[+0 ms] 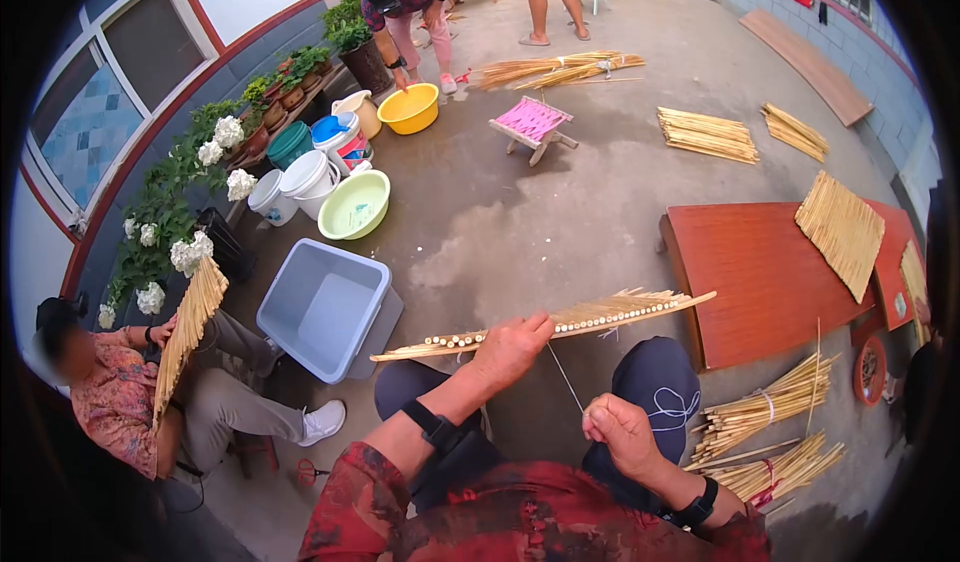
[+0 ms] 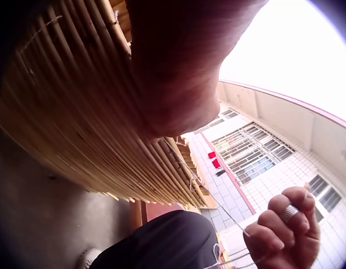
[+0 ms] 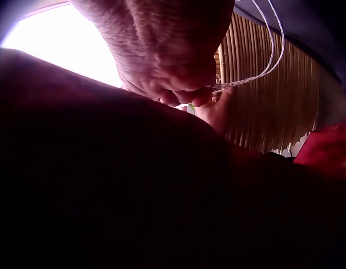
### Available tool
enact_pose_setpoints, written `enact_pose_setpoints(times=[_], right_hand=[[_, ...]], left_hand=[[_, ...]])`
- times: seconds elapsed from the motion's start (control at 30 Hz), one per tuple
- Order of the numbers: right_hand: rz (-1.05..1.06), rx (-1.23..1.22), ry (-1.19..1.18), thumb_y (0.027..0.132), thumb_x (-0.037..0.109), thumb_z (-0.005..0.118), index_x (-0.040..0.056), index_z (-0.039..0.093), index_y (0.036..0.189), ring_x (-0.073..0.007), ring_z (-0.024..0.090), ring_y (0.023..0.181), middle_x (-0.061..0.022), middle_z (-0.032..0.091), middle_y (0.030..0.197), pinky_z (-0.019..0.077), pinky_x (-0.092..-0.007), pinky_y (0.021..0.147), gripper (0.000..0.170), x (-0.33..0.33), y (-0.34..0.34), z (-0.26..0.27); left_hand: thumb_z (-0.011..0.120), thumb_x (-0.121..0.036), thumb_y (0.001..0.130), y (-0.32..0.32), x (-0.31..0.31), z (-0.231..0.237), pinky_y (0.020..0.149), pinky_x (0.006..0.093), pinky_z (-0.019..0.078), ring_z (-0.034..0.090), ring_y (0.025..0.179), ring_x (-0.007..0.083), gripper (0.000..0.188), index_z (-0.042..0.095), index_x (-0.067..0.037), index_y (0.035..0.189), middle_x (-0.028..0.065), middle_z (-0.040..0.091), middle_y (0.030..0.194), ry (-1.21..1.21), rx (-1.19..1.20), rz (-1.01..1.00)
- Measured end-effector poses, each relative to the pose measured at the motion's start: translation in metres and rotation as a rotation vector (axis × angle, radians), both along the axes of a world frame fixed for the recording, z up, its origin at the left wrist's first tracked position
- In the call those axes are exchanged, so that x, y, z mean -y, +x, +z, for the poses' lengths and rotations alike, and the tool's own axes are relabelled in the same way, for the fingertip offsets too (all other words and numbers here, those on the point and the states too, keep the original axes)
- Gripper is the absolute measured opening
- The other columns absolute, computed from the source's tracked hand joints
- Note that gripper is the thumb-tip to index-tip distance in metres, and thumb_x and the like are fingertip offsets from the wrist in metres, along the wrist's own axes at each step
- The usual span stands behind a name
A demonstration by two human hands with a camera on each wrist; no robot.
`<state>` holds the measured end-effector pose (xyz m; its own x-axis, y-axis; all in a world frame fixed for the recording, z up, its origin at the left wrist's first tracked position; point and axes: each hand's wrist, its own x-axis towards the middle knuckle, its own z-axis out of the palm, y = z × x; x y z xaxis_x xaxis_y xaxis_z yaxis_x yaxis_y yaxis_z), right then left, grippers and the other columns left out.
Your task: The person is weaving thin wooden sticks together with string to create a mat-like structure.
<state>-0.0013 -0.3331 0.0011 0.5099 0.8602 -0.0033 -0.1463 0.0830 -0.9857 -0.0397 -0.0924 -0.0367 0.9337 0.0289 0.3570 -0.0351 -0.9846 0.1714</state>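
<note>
A mat of thin reed stalks tied side by side (image 1: 640, 307) lies across the person's knees, its row of cut ends facing up in the head view. My left hand (image 1: 512, 350) grips the mat's near edge, fingers curled over it. White string (image 1: 567, 377) runs taut from that edge down to my right hand (image 1: 622, 437), which pinches it in a closed fist. A loose loop of the string hangs over the right knee. In the left wrist view the tied stalks (image 2: 94, 129) fan out below the left hand, and a ring (image 2: 290, 213) shows on the right hand.
Tied reed bundles (image 1: 765, 407) lie to the right, beside a low red-brown board (image 1: 760, 282) bearing a finished-looking mat (image 1: 840, 234). Ahead on the left stands a grey-blue tub (image 1: 330, 307). A seated person (image 1: 125, 382) at left holds another mat. Buckets, basins and a pink-topped stool (image 1: 532, 119) stand beyond.
</note>
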Motion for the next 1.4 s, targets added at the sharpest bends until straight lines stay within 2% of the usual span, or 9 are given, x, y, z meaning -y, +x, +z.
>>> enact_pose_setpoints(times=[0.17,0.33,0.43,0.5,0.6,0.9,1.13,1.33,1.4], right_hand=[[0.033,0.111,-0.017,0.101,0.022,0.047,0.0022,0.057,0.084,-0.0065,0.046,0.065,0.0001,0.053,0.077,0.0403,-0.0214,0.062,0.028,0.001,0.002,0.006],[-0.002,-0.073,-0.010,0.101,0.022,0.046,0.0034,0.058,0.086,-0.0052,0.046,0.067,0.0013,0.053,0.075,0.0384,-0.0200,0.061,0.027,0.018,0.015,-0.006],[-0.027,-0.126,-0.080,0.101,0.022,0.045,0.0041,0.058,0.086,-0.0044,0.046,0.068,0.0013,0.053,0.076,0.0376,-0.0189,0.061,0.027,0.038,0.010,-0.016],[-0.029,-0.120,-0.095,0.101,0.022,0.046,0.0036,0.058,0.086,-0.0051,0.047,0.068,0.0007,0.053,0.077,0.0381,-0.0195,0.061,0.026,0.046,0.006,-0.017],[-0.008,-0.067,-0.070,0.100,0.021,0.046,0.0024,0.058,0.086,-0.0068,0.048,0.067,-0.0008,0.053,0.077,0.0394,-0.0207,0.062,0.026,0.052,-0.001,-0.018],[0.092,-0.130,-0.073,0.099,0.015,0.047,0.0013,0.058,0.085,-0.0116,0.050,0.066,-0.0052,0.057,0.079,0.0421,-0.0249,0.063,0.022,0.057,-0.003,-0.022],[0.105,-0.185,-0.096,0.099,0.014,0.046,0.0011,0.058,0.085,-0.0114,0.050,0.066,-0.0052,0.056,0.077,0.0418,-0.0252,0.063,0.022,0.055,0.005,-0.018],[0.089,-0.151,-0.018,0.099,0.014,0.046,0.0004,0.058,0.086,-0.0103,0.050,0.066,-0.0047,0.056,0.079,0.0412,-0.0237,0.063,0.022,0.055,0.007,-0.027],[0.087,-0.118,-0.110,0.101,0.027,0.045,0.0013,0.057,0.085,-0.0099,0.047,0.064,-0.0050,0.054,0.073,0.0387,-0.0231,0.061,0.032,0.056,0.007,-0.028]], left_hand=[[0.066,-0.011,0.078,0.003,-0.003,0.008,0.064,0.0409,0.0516,0.062,0.076,0.0301,0.022,0.054,-0.009,0.096,0.0053,0.058,0.095,-0.044,-0.038,0.005],[0.069,-0.011,0.075,-0.005,0.004,0.015,0.069,0.0409,0.0520,0.063,0.080,0.0306,0.030,0.055,-0.009,0.101,0.0063,0.059,0.105,-0.126,-0.035,-0.002],[0.072,-0.011,0.072,-0.015,0.019,0.014,0.076,0.0401,0.0507,0.062,0.089,0.0305,0.034,0.055,-0.006,0.102,0.0100,0.058,0.109,-0.179,-0.103,0.073],[0.073,-0.012,0.071,-0.020,0.024,0.013,0.085,0.0400,0.0473,0.059,0.098,0.0303,0.037,0.055,-0.003,0.102,0.0131,0.058,0.111,-0.021,-0.041,0.065],[0.073,-0.013,0.070,-0.031,0.020,0.015,0.092,0.0411,0.0430,0.056,0.103,0.0306,0.040,0.055,-0.003,0.104,0.0128,0.058,0.110,0.019,-0.127,0.041],[0.071,-0.013,0.072,-0.045,0.024,0.021,0.095,0.0484,0.0401,0.058,0.106,0.0261,0.039,0.057,-0.003,0.107,0.0101,0.059,0.109,0.038,-0.047,0.013],[0.062,-0.014,0.077,-0.028,0.033,0.020,0.091,0.0457,0.0428,0.060,0.103,0.0252,0.033,0.057,-0.001,0.107,0.0113,0.060,0.105,0.116,-0.027,-0.049],[0.059,-0.014,0.072,-0.020,0.029,0.010,0.074,0.0331,0.0472,0.061,0.089,0.0219,0.037,0.058,-0.001,0.106,0.0107,0.060,0.101,0.180,-0.003,-0.103],[0.059,-0.014,0.072,-0.016,0.031,0.013,0.068,0.0310,0.0464,0.061,0.084,0.0200,0.035,0.058,-0.002,0.105,0.0080,0.060,0.096,0.159,-0.059,-0.098]])
